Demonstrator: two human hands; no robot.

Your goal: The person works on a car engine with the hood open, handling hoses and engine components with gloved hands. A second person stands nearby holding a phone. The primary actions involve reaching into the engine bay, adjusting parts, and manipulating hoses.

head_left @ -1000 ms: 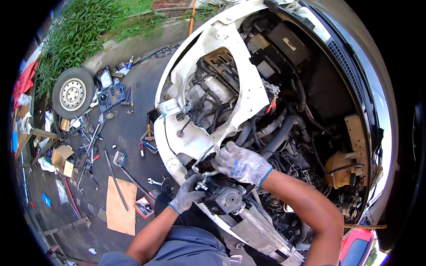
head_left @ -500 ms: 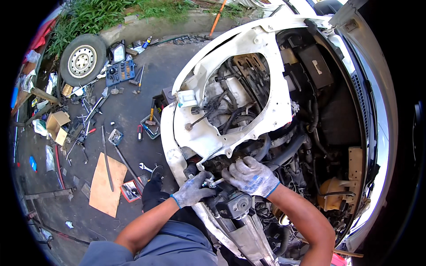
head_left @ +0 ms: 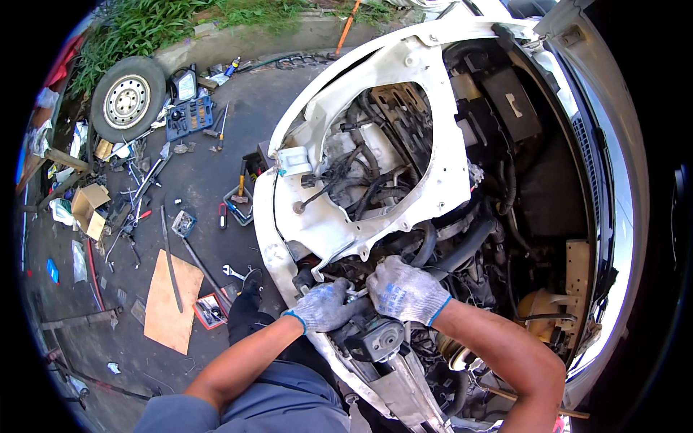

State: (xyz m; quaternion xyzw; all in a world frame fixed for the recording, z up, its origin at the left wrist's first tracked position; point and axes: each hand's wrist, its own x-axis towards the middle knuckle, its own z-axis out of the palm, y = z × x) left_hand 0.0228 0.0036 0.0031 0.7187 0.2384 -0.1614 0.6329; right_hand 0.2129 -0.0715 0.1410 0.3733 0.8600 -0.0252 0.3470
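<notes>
My left hand point(head_left: 326, 307), in a grey-white knit glove, is closed over a small silver metal piece point(head_left: 355, 293) at the front of an opened car body. Only a short part of this piece shows between my hands, so its kind is unclear. Close beside it, my right hand point(head_left: 406, 290), gloved alike, has its fingers curled down into the engine bay. Whatever those fingers grip is hidden beneath them. Just below both hands sits a dark, boxy part with a round centre point(head_left: 388, 338), on the front crossmember point(head_left: 404, 382).
A white body panel point(head_left: 289, 209) with a big round opening arches beyond my hands. Hoses and a battery point(head_left: 511, 105) fill the bay. Leftward on the ground lie a wheel point(head_left: 128, 99), a blue socket case point(head_left: 190, 119), a hammer point(head_left: 242, 180), a cardboard sheet point(head_left: 173, 303) and a wrench point(head_left: 233, 272).
My left hand has moved slightly right and turned its back upward, covering more of the metal piece. My right hand has tipped further down, fingers tucked under. The view has shifted a little.
</notes>
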